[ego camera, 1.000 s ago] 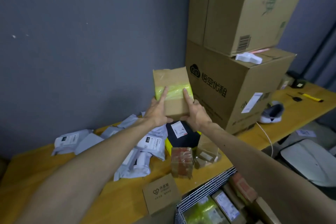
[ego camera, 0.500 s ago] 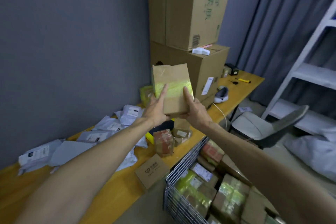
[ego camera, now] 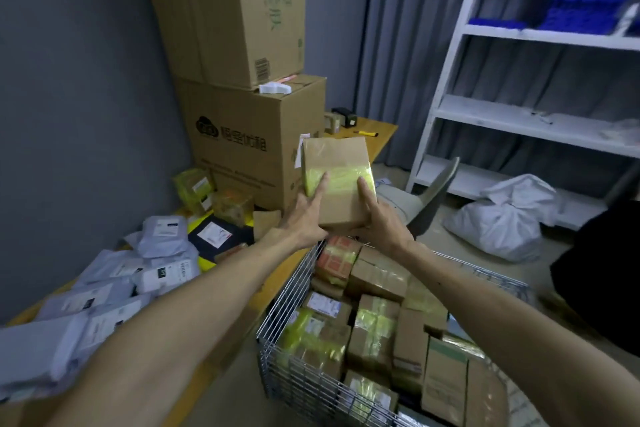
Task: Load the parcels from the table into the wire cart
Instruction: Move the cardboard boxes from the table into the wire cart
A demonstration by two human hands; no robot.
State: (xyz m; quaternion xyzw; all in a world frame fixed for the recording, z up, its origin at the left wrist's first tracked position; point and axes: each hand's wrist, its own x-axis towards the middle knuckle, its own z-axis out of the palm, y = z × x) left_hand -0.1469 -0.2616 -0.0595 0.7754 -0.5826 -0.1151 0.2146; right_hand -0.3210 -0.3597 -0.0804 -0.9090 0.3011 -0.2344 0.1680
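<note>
A box [ego camera: 337, 180] is being held above the cart's [ego camera: 294, 291] far end, clasped between left hand [ego camera: 304, 218] and right hand [ego camera: 381, 224], thumbs on its taped face, other fingers hidden. The cart is judged nearly full; mailers [ego camera: 162, 236] are being left on the table [ego camera: 382, 133].

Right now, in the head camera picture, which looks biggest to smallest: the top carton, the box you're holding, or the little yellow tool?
1. top carton
2. held box, which is nearer the camera
3. yellow tool
</note>
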